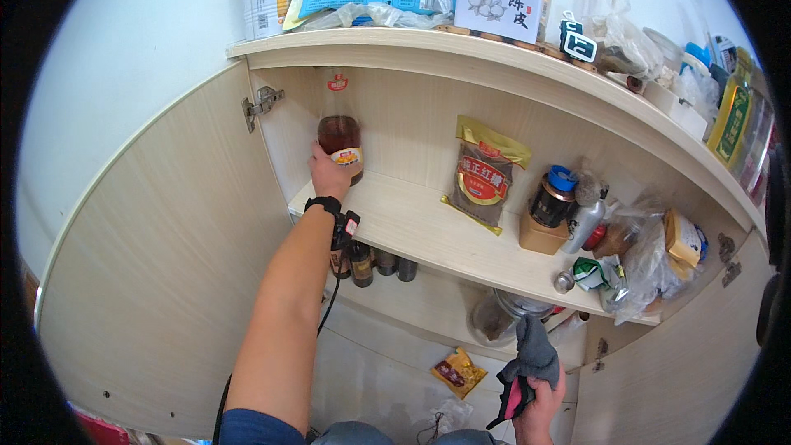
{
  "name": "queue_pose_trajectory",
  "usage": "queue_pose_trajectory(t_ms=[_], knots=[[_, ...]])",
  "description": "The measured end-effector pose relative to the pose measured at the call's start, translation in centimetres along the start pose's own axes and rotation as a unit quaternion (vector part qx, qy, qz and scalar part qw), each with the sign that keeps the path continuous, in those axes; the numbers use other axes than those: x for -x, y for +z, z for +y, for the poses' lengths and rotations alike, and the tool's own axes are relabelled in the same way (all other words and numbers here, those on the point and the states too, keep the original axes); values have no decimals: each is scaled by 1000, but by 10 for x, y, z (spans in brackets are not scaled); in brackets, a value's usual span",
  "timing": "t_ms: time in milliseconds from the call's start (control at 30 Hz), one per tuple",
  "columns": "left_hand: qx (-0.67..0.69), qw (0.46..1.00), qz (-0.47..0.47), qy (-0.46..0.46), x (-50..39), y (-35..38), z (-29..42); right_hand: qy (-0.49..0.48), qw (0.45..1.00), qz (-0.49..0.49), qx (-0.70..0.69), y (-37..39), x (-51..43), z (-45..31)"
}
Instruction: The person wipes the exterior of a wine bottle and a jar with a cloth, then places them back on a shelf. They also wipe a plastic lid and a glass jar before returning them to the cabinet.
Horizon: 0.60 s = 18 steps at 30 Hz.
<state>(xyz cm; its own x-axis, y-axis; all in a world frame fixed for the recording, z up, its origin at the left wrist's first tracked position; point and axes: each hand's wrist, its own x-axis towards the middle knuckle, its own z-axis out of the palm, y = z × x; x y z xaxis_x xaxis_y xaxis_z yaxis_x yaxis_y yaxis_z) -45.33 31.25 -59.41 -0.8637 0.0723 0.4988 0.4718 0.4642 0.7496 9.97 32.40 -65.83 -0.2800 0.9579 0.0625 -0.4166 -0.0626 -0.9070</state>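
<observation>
My left hand point(330, 173) is wrapped around the lower part of a clear bottle point(340, 130) of dark brown liquid, upright in the left corner of the cabinet's upper shelf point(395, 198). A black strap with a small device circles that wrist. Low at the right, my right hand point(542, 402) grips a bunched grey cloth point(535, 349) with pink and black parts. The cloth is in front of the lower shelf, near a clear jar point(491, 321). Mid-shelf, a gold-and-red bag of brown sugar point(485, 179) leans against the back panel.
Cabinet doors point(154, 272) stand open on both sides. A blue-lidded jar point(552, 198) on a box, a silver bottle point(585, 225) and plastic bags point(649, 266) crowd the shelf's right. Dark bottles point(361, 266) stand below. A yellow packet point(458, 372) lies on the floor.
</observation>
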Motion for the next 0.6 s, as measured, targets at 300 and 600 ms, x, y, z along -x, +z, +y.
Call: queue_pose_trajectory(t_ms=[300,600], knots=[[-7,999,21,43,2,1,-14,30,999,6,-18,-6,14,-4],[12,999,-39,9,-15,0,-5,16,1000,-3,-2,-23,15,5]])
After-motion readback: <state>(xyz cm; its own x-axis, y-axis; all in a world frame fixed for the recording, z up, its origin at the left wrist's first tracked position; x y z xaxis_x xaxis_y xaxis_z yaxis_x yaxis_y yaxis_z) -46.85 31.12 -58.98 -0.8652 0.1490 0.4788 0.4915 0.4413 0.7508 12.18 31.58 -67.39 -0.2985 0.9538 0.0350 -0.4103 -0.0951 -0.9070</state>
